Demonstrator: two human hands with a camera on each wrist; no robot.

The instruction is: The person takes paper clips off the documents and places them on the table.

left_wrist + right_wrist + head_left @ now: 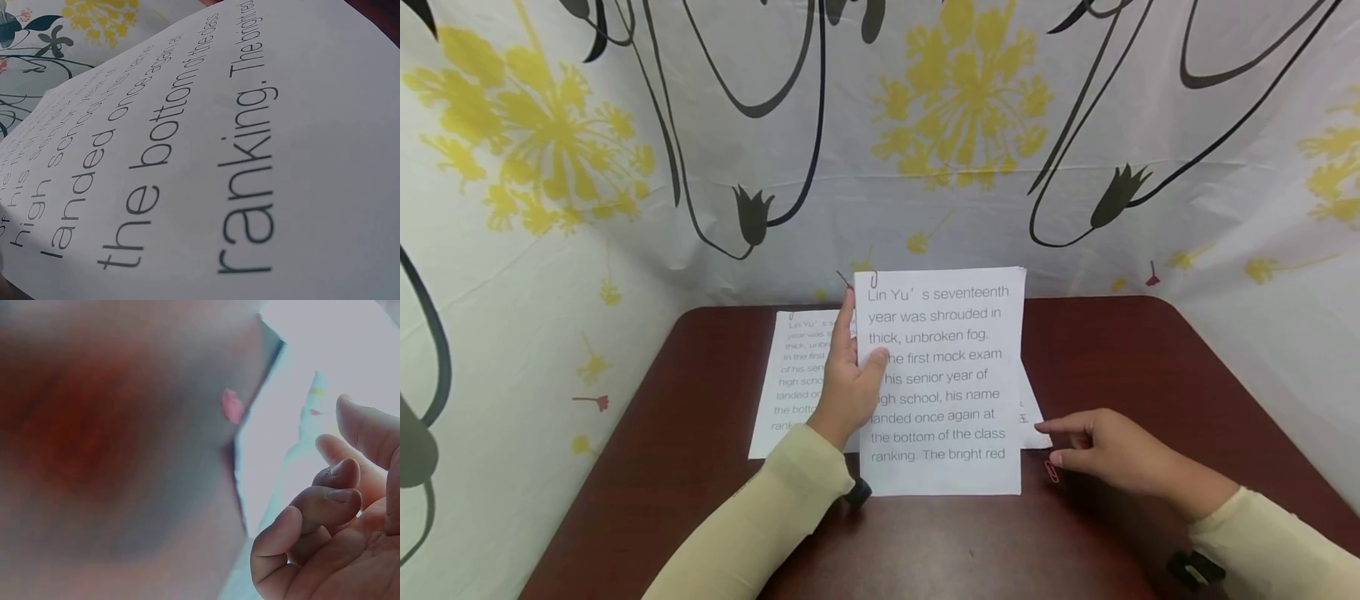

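L hand (848,392) grips printed sheet (951,392) — R hand (1108,454) by paperclip (1052,472).

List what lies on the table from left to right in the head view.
Flat printed sheet → left hand → raised clipped sheet → pink paper clip → right hand.

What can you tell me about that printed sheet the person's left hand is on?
The sheet is white paper printed with large grey text that opens "Lin Yu's seventeenth year". A red paper clip sits at its top left corner, so it may be several pages. It lies upright to the viewer on the dark red table, overlapping a second printed sheet on its left. The left hand grips its left edge, thumb on the text. The right hand is near its lower right, apart from it.
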